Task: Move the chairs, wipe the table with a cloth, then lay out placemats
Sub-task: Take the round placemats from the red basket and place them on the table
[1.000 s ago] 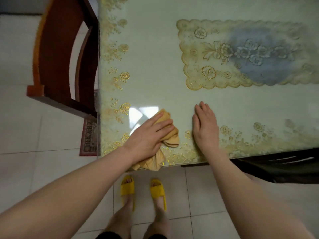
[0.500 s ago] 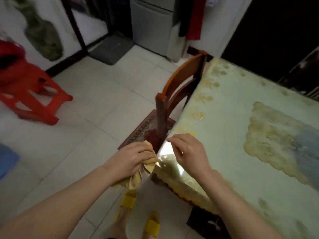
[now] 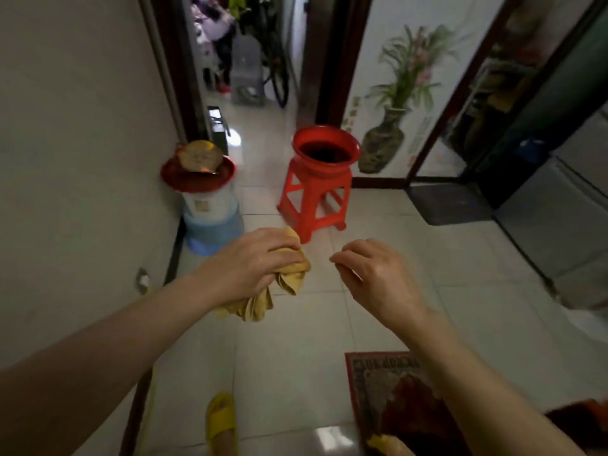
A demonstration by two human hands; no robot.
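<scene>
Clutching a crumpled mustard-yellow cloth [image 3: 289, 278] in the left hand [image 3: 255, 268], mid-air above pale floor tiles [image 3: 312, 340]; right hand [image 3: 375, 278] loosely curled, empty. Probably soft, light and limp: best bunched at the middle, tails gathered in. Ahead, a red plastic stool [image 3: 314, 199].

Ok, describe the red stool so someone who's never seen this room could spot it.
Start at the vase picture on the far wall. On the floor just left of it stands the red stool, a red basin on top. Unlike the lidded buckets by the left wall, it has open legs.
</scene>
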